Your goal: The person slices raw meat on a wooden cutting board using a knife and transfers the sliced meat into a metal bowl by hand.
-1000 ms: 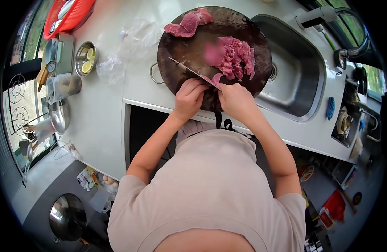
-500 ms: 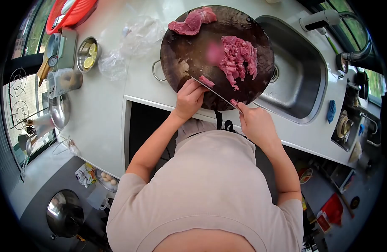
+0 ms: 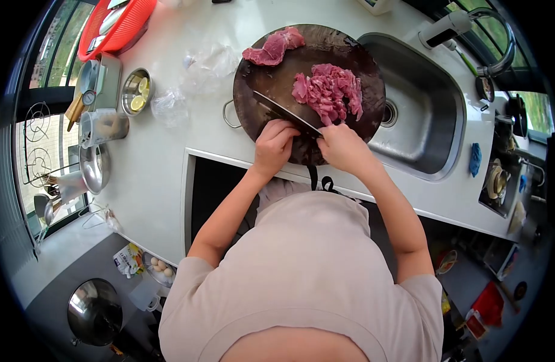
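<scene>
My right hand (image 3: 345,146) is wrapped round the handle of a knife (image 3: 279,109), whose blade slants up and left over a round, dark wooden chopping board (image 3: 256,84). Just below the blade, my left hand (image 3: 274,145) rests at the board's near edge with its fingers curled together; whatever lies under them is hidden. A heap of sliced raw red meat (image 3: 328,90) sits right of the board's middle. Near the far left rim lies a larger uncut piece of meat (image 3: 274,47).
A steel sink (image 3: 425,120) with a tap (image 3: 446,30) adjoins the board on the right. Left of it lie crumpled plastic bags (image 3: 170,107), a steel bowl (image 3: 136,90) of lemon slices and a red basket (image 3: 123,33). Eggs (image 3: 161,266) sit lower left.
The knife has swung up and left over the board, with my right hand moving left towards my left hand. A pink blur beside the heap is gone. The whole view has shifted slightly.
</scene>
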{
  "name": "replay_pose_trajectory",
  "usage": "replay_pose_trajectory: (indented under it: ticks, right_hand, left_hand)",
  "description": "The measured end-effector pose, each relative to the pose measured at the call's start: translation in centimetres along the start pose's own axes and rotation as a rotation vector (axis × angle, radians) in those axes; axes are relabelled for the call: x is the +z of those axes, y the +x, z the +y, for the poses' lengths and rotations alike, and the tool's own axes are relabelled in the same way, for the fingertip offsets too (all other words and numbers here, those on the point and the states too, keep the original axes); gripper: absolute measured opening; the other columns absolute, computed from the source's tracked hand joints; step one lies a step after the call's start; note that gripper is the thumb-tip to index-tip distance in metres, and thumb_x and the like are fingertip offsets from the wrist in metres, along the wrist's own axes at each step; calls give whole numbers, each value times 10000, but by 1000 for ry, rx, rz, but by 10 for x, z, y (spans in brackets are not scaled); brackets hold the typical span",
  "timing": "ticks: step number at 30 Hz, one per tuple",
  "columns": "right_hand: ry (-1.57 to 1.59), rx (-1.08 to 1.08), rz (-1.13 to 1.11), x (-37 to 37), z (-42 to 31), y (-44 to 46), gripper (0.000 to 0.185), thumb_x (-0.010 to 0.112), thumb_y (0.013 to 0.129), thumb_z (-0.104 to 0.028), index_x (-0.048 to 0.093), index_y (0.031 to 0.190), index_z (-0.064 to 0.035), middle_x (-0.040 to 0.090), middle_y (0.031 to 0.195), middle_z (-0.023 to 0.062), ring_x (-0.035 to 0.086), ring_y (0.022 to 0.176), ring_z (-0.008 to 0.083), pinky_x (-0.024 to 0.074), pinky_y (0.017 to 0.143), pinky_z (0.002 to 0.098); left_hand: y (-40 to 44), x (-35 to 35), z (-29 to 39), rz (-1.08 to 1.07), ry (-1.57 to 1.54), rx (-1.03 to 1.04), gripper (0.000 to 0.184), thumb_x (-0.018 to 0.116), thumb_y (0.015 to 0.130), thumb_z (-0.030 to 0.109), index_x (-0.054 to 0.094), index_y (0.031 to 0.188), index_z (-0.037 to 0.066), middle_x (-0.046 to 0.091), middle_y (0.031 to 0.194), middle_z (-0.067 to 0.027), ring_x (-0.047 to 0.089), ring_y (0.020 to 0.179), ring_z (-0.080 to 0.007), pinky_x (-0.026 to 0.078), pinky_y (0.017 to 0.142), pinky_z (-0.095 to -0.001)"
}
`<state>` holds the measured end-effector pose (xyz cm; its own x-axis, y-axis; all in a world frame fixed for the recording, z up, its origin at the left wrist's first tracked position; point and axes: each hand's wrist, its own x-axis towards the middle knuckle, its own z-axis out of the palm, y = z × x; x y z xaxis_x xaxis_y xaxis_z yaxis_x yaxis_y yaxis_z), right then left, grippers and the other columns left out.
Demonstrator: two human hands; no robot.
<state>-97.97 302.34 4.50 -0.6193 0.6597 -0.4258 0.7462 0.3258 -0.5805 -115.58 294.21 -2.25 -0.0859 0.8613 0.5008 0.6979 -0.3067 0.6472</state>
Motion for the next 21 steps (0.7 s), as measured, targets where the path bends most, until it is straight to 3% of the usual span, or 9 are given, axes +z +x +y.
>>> replay_pose_trajectory:
  ticks: [5, 8, 11, 14, 15, 16, 18, 21]
  right_hand:
    - [63, 179, -118, -40, 25, -49, 213, 582, 872, -151, 689, 917, 28, 672, 820, 263, 653, 827, 446, 525, 762, 515]
    - [-4, 68, 217, -23, 51, -59, 220, 604, 881, -179, 685, 934, 18, 677, 798, 237, 650, 771, 436, 513, 707, 516]
    - [-70, -23, 328, -22, 39, -70, 199, 646, 879, -202, 637, 945, -15, 679, 756, 191, 651, 723, 410, 505, 654, 497]
    - [-126, -54, 445, -16, 41, -81, 226, 695, 850, -202, 551, 932, -48, 676, 731, 130, 659, 686, 365, 497, 601, 460]
    - [-168, -51, 464, -16, 42, -85, 246, 711, 834, -199, 532, 922, -55, 672, 729, 120, 661, 682, 353, 495, 594, 451]
    - [-209, -44, 485, -17, 43, -90, 271, 728, 818, -197, 513, 912, -63, 668, 728, 110, 662, 679, 341, 493, 586, 443]
    - [-261, -49, 522, -15, 45, -96, 309, 754, 789, -201, 497, 900, -70, 660, 727, 94, 664, 680, 320, 491, 580, 429]
    - [-311, -111, 546, -8, 46, -90, 375, 807, 724, -236, 514, 899, -80, 637, 729, 60, 667, 699, 276, 500, 587, 403]
  left_hand:
    - [4, -3, 7, -27, 30, -46, 178, 647, 754, -84, 682, 890, 26, 655, 929, -93, 618, 942, -304, 495, 841, -390]
    - [10, -4, 8, -30, 94, -38, 183, 647, 775, -70, 684, 923, 30, 654, 958, -100, 606, 970, -307, 483, 859, -393]
    - [15, -11, 5, -168, 104, -58, 153, 632, 814, -61, 679, 931, 26, 651, 983, -126, 610, 948, -328, 486, 829, -398]
    - [27, -12, -8, -104, 98, -132, 120, 625, 840, -49, 669, 933, 12, 642, 959, -141, 614, 888, -344, 498, 783, -394]
    - [34, -17, -6, -22, 58, -149, 102, 614, 862, -43, 661, 940, 2, 644, 924, -137, 628, 830, -318, 505, 744, -367]
    - [39, -25, -3, 30, 82, -244, 98, 622, 881, -28, 670, 959, 6, 662, 905, -105, 648, 828, -237, 505, 713, -320]
    - [51, -35, 16, 128, -58, -493, 111, 643, 885, -10, 685, 984, 17, 673, 923, -78, 650, 845, -167, 508, 689, -281]
    - [63, -24, 47, -31, -202, -224, 122, 664, 886, 18, 691, 1005, 20, 672, 973, -82, 651, 865, -156, 522, 694, -278]
